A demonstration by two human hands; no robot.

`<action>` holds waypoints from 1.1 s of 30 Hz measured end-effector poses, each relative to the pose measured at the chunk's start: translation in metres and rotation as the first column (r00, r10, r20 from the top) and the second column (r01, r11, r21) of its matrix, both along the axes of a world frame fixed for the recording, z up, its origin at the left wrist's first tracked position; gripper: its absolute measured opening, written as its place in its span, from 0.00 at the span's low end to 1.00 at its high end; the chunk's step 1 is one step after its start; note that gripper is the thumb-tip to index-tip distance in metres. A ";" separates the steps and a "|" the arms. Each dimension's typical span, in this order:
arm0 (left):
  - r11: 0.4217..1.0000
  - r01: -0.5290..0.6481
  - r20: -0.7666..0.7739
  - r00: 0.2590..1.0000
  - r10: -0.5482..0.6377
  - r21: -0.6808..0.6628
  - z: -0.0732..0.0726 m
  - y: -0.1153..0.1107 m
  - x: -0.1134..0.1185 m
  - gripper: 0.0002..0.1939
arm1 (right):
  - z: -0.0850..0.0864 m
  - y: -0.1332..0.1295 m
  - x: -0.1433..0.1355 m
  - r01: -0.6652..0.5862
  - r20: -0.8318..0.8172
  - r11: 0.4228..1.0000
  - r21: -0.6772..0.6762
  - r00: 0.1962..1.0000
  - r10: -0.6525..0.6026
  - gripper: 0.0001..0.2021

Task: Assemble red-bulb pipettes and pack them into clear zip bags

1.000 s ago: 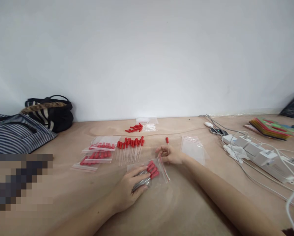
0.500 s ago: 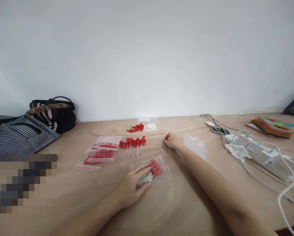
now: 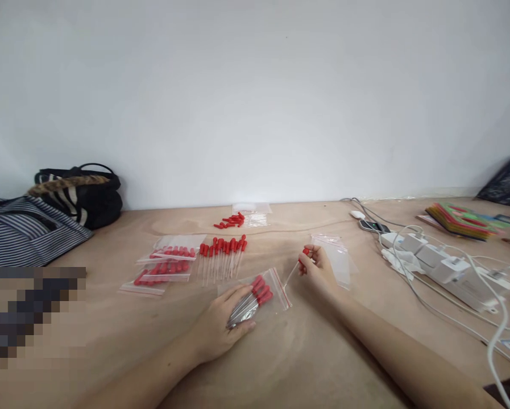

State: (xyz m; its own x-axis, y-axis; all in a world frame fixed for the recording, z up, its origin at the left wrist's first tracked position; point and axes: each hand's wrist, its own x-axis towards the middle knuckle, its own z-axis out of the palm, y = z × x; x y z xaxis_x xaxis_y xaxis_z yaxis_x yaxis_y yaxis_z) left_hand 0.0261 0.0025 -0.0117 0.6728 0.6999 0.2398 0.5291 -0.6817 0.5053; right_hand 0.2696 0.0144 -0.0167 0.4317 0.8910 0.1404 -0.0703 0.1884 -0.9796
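Observation:
My left hand is curled over a clear zip bag, gripping it with the droppers inside. Several red-bulbed droppers lie in this bag, bulbs toward its red-striped end. Pinched by its bulb in my right hand is one dropper. Its thin glass tube slants down to the left, with the tip close to the bag's striped edge. Behind my left hand, a row of loose droppers rests on the table. Right beside my right hand lie flat zip bags with nothing seen inside.
Filled zip bags overlap at left. Farther back are loose red bulbs and glass tubes. A power strip with chargers and white cables occupies the right, near colourful packets. Bags stand at far left.
My right hand has moved right and nearer, turning so the dropper it pinches now shows, angled toward the bag. My left hand stays on the bag; the view has shifted slightly.

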 end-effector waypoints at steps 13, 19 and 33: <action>1.000 0.010 -0.004 1.000 -0.010 -0.006 0.006 -0.003 0.003 0.24 | 0.002 -0.018 0.006 -0.615 0.051 0.726 -0.307 0.751 0.658 0.20; 1.000 0.012 0.008 1.000 -0.012 0.016 0.002 0.000 0.001 0.24 | 0.003 -0.015 0.017 -0.828 0.040 0.481 -0.288 0.491 0.870 0.18; 0.999 0.036 0.004 0.999 -0.037 0.039 0.000 0.000 0.000 0.23 | 0.003 -0.017 -0.014 -0.821 0.167 0.519 -0.237 0.492 0.855 0.17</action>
